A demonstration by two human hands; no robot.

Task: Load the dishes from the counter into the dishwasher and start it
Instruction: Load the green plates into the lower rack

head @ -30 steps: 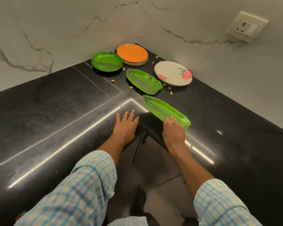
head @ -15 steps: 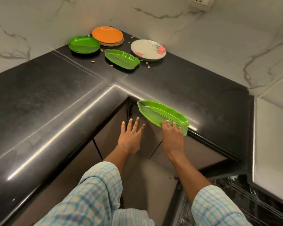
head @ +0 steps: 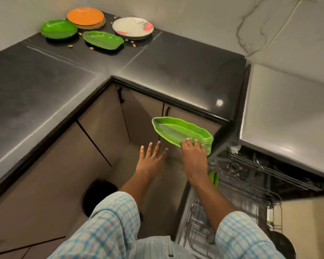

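My right hand [head: 194, 155] grips one end of a green leaf-shaped plate [head: 178, 130] and holds it in the air in front of the cabinet doors, off the counter. My left hand [head: 151, 161] hangs beside it with fingers spread, holding nothing. The open dishwasher [head: 251, 180] is at the lower right, its wire rack pulled out with a green dish [head: 213, 178] standing in it. In the counter's far corner lie a second leaf plate [head: 103, 40], a round green plate [head: 58, 29], an orange plate [head: 85, 16] on a stack, and a white floral plate [head: 132, 28].
The black L-shaped counter [head: 176, 71] wraps around me, with brown cabinet doors [head: 101, 118] below. Small crumbs lie among the plates. A pale counter section [head: 288, 109] sits over the dishwasher. A dark round object [head: 99, 195] sits on the floor.
My right hand has lifted the leaf plate off the counter edge and carried it right and down toward the dishwasher. My view has swung right, bringing the open rack into sight.
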